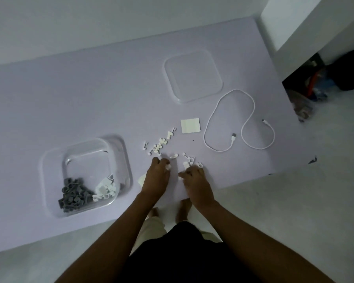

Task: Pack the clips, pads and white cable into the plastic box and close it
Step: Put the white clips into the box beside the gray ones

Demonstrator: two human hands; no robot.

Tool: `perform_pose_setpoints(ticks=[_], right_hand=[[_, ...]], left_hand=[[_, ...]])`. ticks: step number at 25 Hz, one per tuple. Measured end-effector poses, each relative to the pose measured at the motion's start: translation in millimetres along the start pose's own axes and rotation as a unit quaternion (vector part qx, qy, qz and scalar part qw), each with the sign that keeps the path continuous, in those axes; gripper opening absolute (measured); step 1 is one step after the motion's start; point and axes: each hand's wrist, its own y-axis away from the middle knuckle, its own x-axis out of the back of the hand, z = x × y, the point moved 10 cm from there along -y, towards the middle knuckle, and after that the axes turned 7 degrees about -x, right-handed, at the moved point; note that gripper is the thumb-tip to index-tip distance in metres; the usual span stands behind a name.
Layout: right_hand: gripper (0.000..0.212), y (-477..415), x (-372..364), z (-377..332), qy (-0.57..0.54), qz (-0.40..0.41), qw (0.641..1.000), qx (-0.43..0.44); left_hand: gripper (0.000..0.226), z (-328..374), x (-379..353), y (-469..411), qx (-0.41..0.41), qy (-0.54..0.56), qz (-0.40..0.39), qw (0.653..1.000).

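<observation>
The clear plastic box (119, 154) stands open at the left of the pale surface, with grey clips (74, 193) and white clips (105, 189) heaped in its near corner. Several loose white clips (160, 145) lie scattered in the middle. My left hand (156, 176) is closed over white clips at the near end of that scatter. My right hand (194, 179) pinches white clips beside it. A white square pad (190, 125) lies beyond them. The white cable (238, 121) lies looped to the right. The clear lid (193, 75) rests flat farther back.
The surface's near edge (243, 183) runs just behind my hands, with grey floor below. A white wall corner (294, 23) rises at the far right, and dark clutter (323, 80) sits on the floor beside it. Another pale pad corner (142, 178) peeks out under my left hand.
</observation>
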Motion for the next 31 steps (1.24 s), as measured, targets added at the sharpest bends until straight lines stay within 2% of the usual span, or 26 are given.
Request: perform_pose_setpoints(ticks=[2,3,5,6,7,8,9,11,12,13,14,16,18,20,21,22,24,25,27,31], right_hand=[[0.025,-4.0,-0.2,3.2,-0.014,-0.007,1.000,0.024],[0.024,-6.7,3.3,8.9,-0.058,-0.009,0.998,0.010],[0.022,-10.7,15.8,29.8,-0.182,-0.003,0.981,-0.069],[0.018,-10.7,23.6,45.7,-0.251,0.007,0.959,-0.131],[0.015,-8.9,30.8,62.9,-0.331,0.018,0.922,-0.199],[0.012,-5.6,33.2,78.2,-0.426,0.020,0.865,-0.264],[0.013,-2.3,34.5,89.4,-0.523,0.015,0.793,-0.313],[0.015,1.0,36.2,98.2,-0.679,-0.011,0.641,-0.357],[0.017,1.8,37.4,99.5,-0.730,-0.026,0.577,-0.366],[0.019,2.9,39.4,101.5,-0.762,-0.038,0.530,-0.371],[0.019,3.6,41.2,104.5,-0.780,-0.045,0.502,-0.371],[0.017,3.2,45.2,111.7,-0.788,-0.049,0.489,-0.372],[0.018,0.7,42.9,117.8,-0.766,-0.051,0.509,-0.390],[0.034,2.5,37.0,126.9,-0.687,-0.047,0.577,-0.440],[0.037,2.1,36.3,132.8,-0.626,-0.039,0.633,-0.453],[0.037,-2.2,38.7,137.2,-0.553,-0.030,0.708,-0.439],[0.026,-17.9,47.5,127.6,-0.373,-0.026,0.869,-0.325],[0.019,-23.0,46.4,117.3,-0.295,-0.038,0.918,-0.261],[0.016,-25.4,37.6,101.7,-0.205,-0.073,0.958,-0.187],[0.032,-25.1,20.9,85.1,-0.091,-0.109,0.978,-0.150]], left_hand=[[0.019,-4.7,3.4,-3.3,0.041,0.041,0.028,0.998],[0.017,-7.8,1.5,-4.9,0.059,0.057,0.031,0.996],[0.012,-11.5,-5.6,-6.5,0.082,0.086,0.023,0.993],[0.013,-12.5,-10.0,-7.2,0.088,0.102,0.016,0.991],[0.016,-12.5,-14.6,-8.4,0.093,0.115,0.004,0.989],[0.019,-12.4,-19.7,-9.7,0.097,0.124,-0.013,0.988],[0.021,-9.2,-24.7,-10.6,0.097,0.128,-0.032,0.986],[0.024,2.5,-33.4,-11.5,0.086,0.128,-0.067,0.986],[0.025,7.1,-37.8,-11.4,0.082,0.132,-0.082,0.984],[0.026,11.3,-42.1,-11.0,0.084,0.137,-0.094,0.982],[0.023,13.8,-45.8,-10.5,0.090,0.145,-0.096,0.981],[0.012,18.1,-47.6,-11.2,0.091,0.142,-0.072,0.983],[0.031,21.5,-48.3,-15.0,0.078,0.092,-0.047,0.992],[0.050,25.1,-52.2,-18.5,0.077,0.061,-0.041,0.994],[0.052,27.3,-54.2,-19.8,0.076,0.053,-0.042,0.995],[0.052,29.4,-57.5,-20.6,0.073,0.045,-0.043,0.995],[0.046,32.4,-61.6,-21.8,0.060,0.027,-0.040,0.997],[0.042,33.7,-62.6,-21.8,0.054,0.021,-0.034,0.998],[0.035,35.4,-64.3,-20.9,0.043,0.010,-0.030,0.999],[0.030,31.4,-59.5,-19.0,0.068,0.020,-0.026,0.997]])
